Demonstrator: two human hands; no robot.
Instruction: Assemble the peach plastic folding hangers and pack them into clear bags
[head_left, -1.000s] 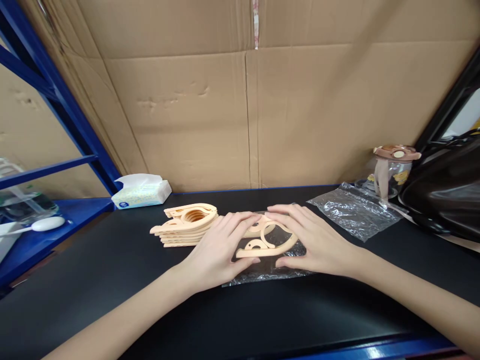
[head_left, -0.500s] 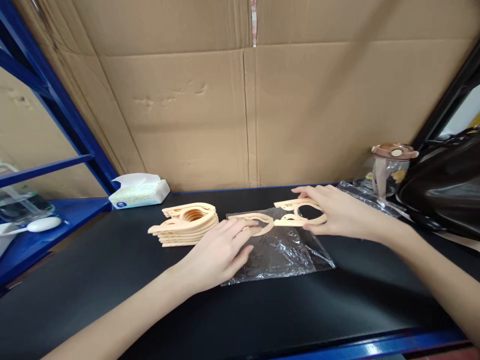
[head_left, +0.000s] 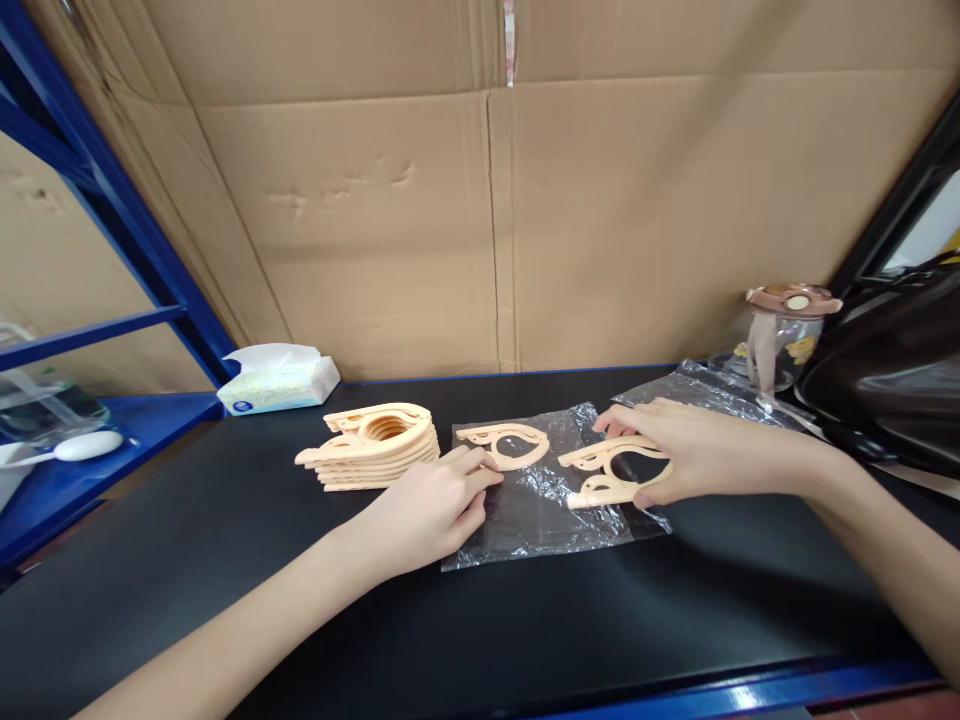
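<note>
A beige folding hanger (head_left: 529,457), folded up, lies flat over the left part of a clear plastic bag (head_left: 517,522); whether it is inside the bag I cannot tell. My left hand (head_left: 439,500) rests at this hanger's left end, its curled fingers on the lower arm and covering the tip. A second folded beige hanger (head_left: 600,495) is gripped by my right hand (head_left: 660,455) at its rounded end, thumb below and fingers above. It is over the bag's right part, its open ends pointing left. Beside my left hand is a stack of several matching hangers (head_left: 375,450).
Another clear plastic bag (head_left: 697,385) lies behind my right hand. A tissue pack (head_left: 279,380) sits at the back left, and a bottle with a brown lid (head_left: 787,340) at the back right. Cardboard (head_left: 375,220) rises behind the black tabletop (head_left: 315,590); a blue frame (head_left: 142,190) is at left.
My right hand has brought its hanger nearer to me and slightly right, tilting it. My left fingers have drawn back left, uncovering more of the hanger on the bag.
</note>
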